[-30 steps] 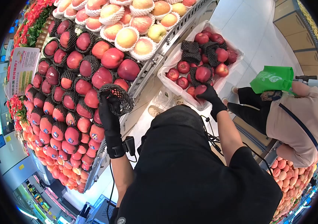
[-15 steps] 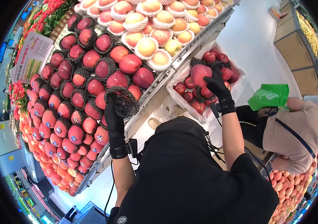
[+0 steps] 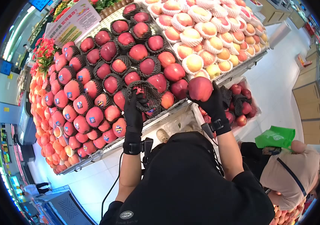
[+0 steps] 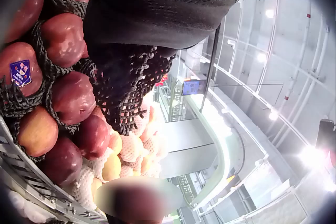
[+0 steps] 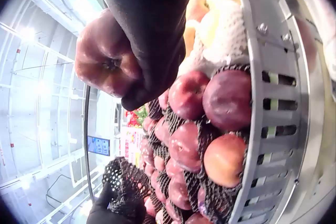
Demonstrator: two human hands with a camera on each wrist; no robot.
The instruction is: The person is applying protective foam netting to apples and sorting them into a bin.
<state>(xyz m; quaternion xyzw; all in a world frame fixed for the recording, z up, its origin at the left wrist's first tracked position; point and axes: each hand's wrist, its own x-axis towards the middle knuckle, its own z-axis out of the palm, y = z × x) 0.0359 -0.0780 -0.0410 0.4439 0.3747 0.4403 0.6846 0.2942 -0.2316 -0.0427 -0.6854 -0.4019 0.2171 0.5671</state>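
Observation:
In its black glove, my right hand [image 3: 213,107] grips a large red apple [image 3: 200,89] above the stand's front rail. The right wrist view shows the bottom of this apple [image 5: 107,56], with the gloved thumb and fingers around it. My left hand [image 3: 134,114], also gloved in black, holds a black foam net sleeve [image 3: 145,95] by its side. The sleeve's mouth is spread wide, and red fruit shows through the mesh. Beneath it lie rows of red apples [image 3: 111,84], many in black nets. From the left wrist, the sleeve [image 4: 128,85] hangs below the dark glove.
A lined crate [image 3: 255,112] of red apples and loose black nets stands on the floor at right. Pale apples in white nets [image 3: 208,41] fill the stand's far side, behind a slotted metal rail [image 5: 273,103]. A person with a green bag [image 3: 275,137] is at right.
My right hand has lifted the apple out of the crate and brought it left, over the rail beside the netted sleeve. The left hand still holds the sleeve. The head view has turned toward the stand.

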